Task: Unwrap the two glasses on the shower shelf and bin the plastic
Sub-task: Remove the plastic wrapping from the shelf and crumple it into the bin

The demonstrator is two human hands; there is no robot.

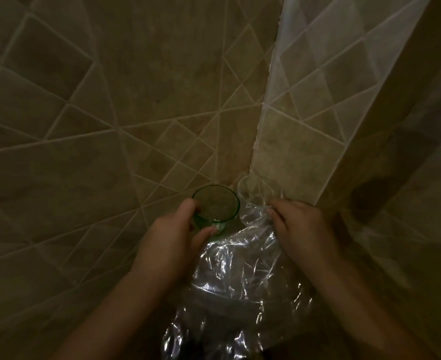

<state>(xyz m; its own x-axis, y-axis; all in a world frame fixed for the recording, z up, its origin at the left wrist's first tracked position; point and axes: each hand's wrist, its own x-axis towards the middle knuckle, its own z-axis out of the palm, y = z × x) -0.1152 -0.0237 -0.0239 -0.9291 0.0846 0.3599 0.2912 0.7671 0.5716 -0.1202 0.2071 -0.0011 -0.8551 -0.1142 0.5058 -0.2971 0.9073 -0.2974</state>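
Dim light, tiled shower corner. Beige wall tiles set on the diagonal, pale grout lines; the corner seam runs down from 12 o'clock toward the centre.

Green glass just below centre, at about 6 o'clock from the corner seam, upright, mouth open toward the camera, no wrap on it. Left hand comes in from 7 o'clock and holds it: thumb on the rim at the glass's 9 o'clock side, fingers curled around the lower wall at its 6 o'clock side, fingertips pressed to the glass.

Second glass, clear, sits just beside the green one at its 2 o'clock, tucked against the corner; only its rim and upper wall can be made out, and film seems to lie over part of it, hard to tell in this light.

Right hand enters from 5 o'clock, fingers bent together and closed on crumpled clear plastic at its upper edge, beside the clear glass. The plastic hangs down from that hand toward 6 o'clock, a wide wrinkled sheet with bright glints, lying between the two forearms and reaching the bottom edge.

The shelf surface under the glasses is hidden by hands and plastic.
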